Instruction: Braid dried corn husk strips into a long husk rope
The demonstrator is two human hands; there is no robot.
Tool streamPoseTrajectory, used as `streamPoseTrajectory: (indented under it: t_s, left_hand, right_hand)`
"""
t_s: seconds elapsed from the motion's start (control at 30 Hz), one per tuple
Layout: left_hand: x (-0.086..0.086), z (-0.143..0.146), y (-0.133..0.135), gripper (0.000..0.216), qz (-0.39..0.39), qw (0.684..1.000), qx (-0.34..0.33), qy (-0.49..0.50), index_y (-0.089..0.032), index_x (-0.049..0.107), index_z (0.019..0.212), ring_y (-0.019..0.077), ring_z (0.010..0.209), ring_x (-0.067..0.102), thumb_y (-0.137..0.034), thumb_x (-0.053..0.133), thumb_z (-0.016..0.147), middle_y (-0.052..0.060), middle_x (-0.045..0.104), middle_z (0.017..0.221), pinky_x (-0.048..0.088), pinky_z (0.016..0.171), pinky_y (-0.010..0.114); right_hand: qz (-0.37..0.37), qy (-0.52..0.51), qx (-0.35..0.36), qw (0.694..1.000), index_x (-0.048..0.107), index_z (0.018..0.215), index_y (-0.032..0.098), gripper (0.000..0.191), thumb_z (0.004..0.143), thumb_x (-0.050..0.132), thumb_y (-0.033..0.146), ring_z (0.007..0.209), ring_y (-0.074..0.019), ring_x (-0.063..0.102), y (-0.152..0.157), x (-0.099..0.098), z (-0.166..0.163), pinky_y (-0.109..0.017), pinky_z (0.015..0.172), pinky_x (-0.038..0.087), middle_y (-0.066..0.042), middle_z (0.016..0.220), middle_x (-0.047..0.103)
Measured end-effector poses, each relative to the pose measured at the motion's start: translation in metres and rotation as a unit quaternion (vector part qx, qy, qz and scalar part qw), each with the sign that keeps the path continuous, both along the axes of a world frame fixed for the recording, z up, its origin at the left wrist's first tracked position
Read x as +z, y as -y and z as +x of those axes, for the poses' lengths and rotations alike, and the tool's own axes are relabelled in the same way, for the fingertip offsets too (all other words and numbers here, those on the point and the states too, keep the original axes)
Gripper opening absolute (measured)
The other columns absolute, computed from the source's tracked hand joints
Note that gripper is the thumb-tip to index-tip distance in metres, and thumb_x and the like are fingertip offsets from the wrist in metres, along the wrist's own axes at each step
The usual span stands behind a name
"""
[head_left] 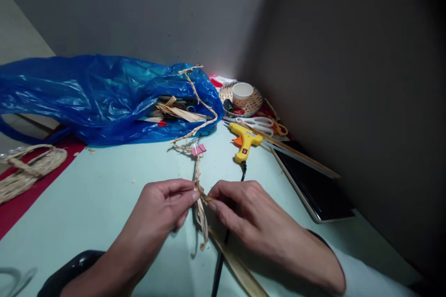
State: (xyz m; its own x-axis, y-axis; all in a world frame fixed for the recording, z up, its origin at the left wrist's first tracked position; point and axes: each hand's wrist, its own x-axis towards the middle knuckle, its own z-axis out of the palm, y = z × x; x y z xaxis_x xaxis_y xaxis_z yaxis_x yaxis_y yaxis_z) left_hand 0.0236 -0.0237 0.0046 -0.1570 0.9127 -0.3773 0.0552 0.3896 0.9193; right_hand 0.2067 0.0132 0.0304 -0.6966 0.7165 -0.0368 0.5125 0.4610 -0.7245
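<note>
My left hand [166,209] and my right hand [244,213] meet at the middle of the table, both pinching a braided straw cord [198,177]. The cord runs away from me across the pale green table [104,195], through a pink binder clip [198,149], then up onto a blue plastic bag [97,95]. Loose straw strips [203,222] hang down below my fingers, and a longer flat strip [240,269] lies under my right wrist.
A yellow glue gun [245,141] lies beyond my hands, its black cable [223,250] running toward me. Scissors [261,124], a woven tray [257,102] with a white cup [242,93], a dark tablet [313,185] and wooden sticks [296,151] sit right. A woven straw piece [28,171] lies left.
</note>
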Motion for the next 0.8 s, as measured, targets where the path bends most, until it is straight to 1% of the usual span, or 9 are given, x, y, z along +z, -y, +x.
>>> streamPoseTrajectory:
  t_s: [0.1, 0.2, 0.3, 0.43, 0.5, 0.57, 0.63, 0.7, 0.8]
  left_hand:
    - [0.004, 0.005, 0.002, 0.027, 0.013, 0.999, 0.005, -0.043, -0.012, 0.076, 0.080, 0.0101, 0.044, 0.043, -0.034, 0.073, 0.064, -0.005, 0.052, 0.043, 0.032, 0.046, 0.022]
    - [0.005, 0.009, 0.003, 0.028, 0.024, 0.997, 0.000, -0.070, -0.013, 0.076, 0.081, 0.0149, 0.048, 0.052, -0.035, 0.068, 0.066, -0.002, 0.059, 0.046, 0.041, 0.052, 0.026]
    - [0.004, 0.011, 0.003, 0.025, 0.030, 0.997, 0.008, -0.076, -0.013, 0.075, 0.077, 0.0169, 0.053, 0.057, -0.034, 0.066, 0.066, 0.001, 0.065, 0.053, 0.045, 0.056, 0.028]
    - [0.000, 0.007, 0.002, 0.021, 0.023, 0.998, 0.000, -0.051, -0.014, 0.075, 0.069, 0.0116, 0.046, 0.044, -0.032, 0.065, 0.071, -0.004, 0.052, 0.041, 0.036, 0.052, 0.025]
    - [-0.001, 0.004, 0.003, 0.021, 0.020, 1.000, -0.012, -0.006, -0.014, 0.075, 0.072, 0.0096, 0.046, 0.039, -0.032, 0.065, 0.074, -0.005, 0.048, 0.041, 0.030, 0.050, 0.023]
    - [-0.001, 0.000, 0.004, 0.021, 0.018, 0.999, -0.024, 0.042, -0.014, 0.076, 0.075, 0.0089, 0.050, 0.038, -0.033, 0.067, 0.076, -0.004, 0.053, 0.049, 0.027, 0.050, 0.022]
    - [0.000, -0.002, 0.005, 0.022, 0.014, 0.996, -0.031, 0.077, -0.014, 0.076, 0.077, 0.0095, 0.056, 0.042, -0.035, 0.070, 0.076, -0.001, 0.060, 0.061, 0.030, 0.052, 0.021]
    - [0.000, -0.004, 0.006, 0.021, 0.006, 0.995, -0.029, 0.097, -0.014, 0.076, 0.079, 0.0105, 0.060, 0.046, -0.034, 0.074, 0.073, 0.001, 0.064, 0.068, 0.034, 0.057, 0.022]
    - [0.001, -0.006, 0.007, 0.020, 0.011, 0.995, -0.021, 0.101, -0.014, 0.077, 0.082, 0.0093, 0.058, 0.043, -0.031, 0.074, 0.072, -0.001, 0.062, 0.065, 0.032, 0.056, 0.021]
  right_hand:
    - [-0.042, -0.024, -0.020, 0.999, 0.062, 0.081, 0.016, 0.022, 0.095, 0.048, 0.025, 0.055, -0.0093, 0.045, 0.002, -0.002, -0.005, -0.022, 0.054, 0.032, 0.003, 0.063, 0.057]
    - [-0.071, -0.057, -0.033, 0.995, 0.062, 0.079, 0.016, 0.022, 0.094, 0.047, 0.022, 0.054, -0.0088, 0.047, 0.007, -0.004, -0.012, -0.021, 0.054, 0.033, 0.003, 0.063, 0.059]
    - [-0.044, -0.030, -0.045, 0.998, 0.063, 0.080, 0.017, 0.023, 0.094, 0.046, 0.021, 0.056, -0.0102, 0.051, 0.016, -0.005, -0.019, -0.022, 0.055, 0.034, 0.001, 0.066, 0.063]
    - [0.136, 0.094, -0.038, 0.985, 0.062, 0.088, 0.018, 0.013, 0.090, 0.050, 0.014, 0.066, -0.0178, 0.057, 0.029, -0.012, -0.028, -0.028, 0.059, 0.036, -0.004, 0.077, 0.066]
    - [0.266, 0.140, -0.002, 0.954, 0.062, 0.090, 0.016, 0.017, 0.085, 0.051, 0.004, 0.066, -0.0205, 0.059, 0.035, -0.019, -0.034, -0.031, 0.058, 0.036, -0.006, 0.077, 0.066]
    - [0.376, 0.165, 0.025, 0.912, 0.061, 0.091, 0.012, 0.022, 0.083, 0.048, -0.003, 0.065, -0.0220, 0.059, 0.041, -0.025, -0.040, -0.033, 0.056, 0.037, -0.008, 0.076, 0.066]
    - [0.435, 0.167, 0.036, 0.884, 0.061, 0.092, 0.009, 0.021, 0.085, 0.046, -0.003, 0.066, -0.0227, 0.059, 0.044, -0.025, -0.042, -0.033, 0.058, 0.040, -0.011, 0.076, 0.066]
    - [0.408, 0.148, 0.047, 0.899, 0.062, 0.093, 0.009, 0.015, 0.088, 0.048, 0.004, 0.068, -0.0222, 0.059, 0.043, -0.019, -0.040, -0.033, 0.060, 0.042, -0.011, 0.077, 0.067]
    - [0.260, 0.067, 0.022, 0.963, 0.064, 0.093, 0.015, 0.017, 0.095, 0.051, 0.025, 0.073, -0.0201, 0.060, 0.027, -0.003, -0.029, -0.031, 0.066, 0.044, -0.008, 0.083, 0.068]
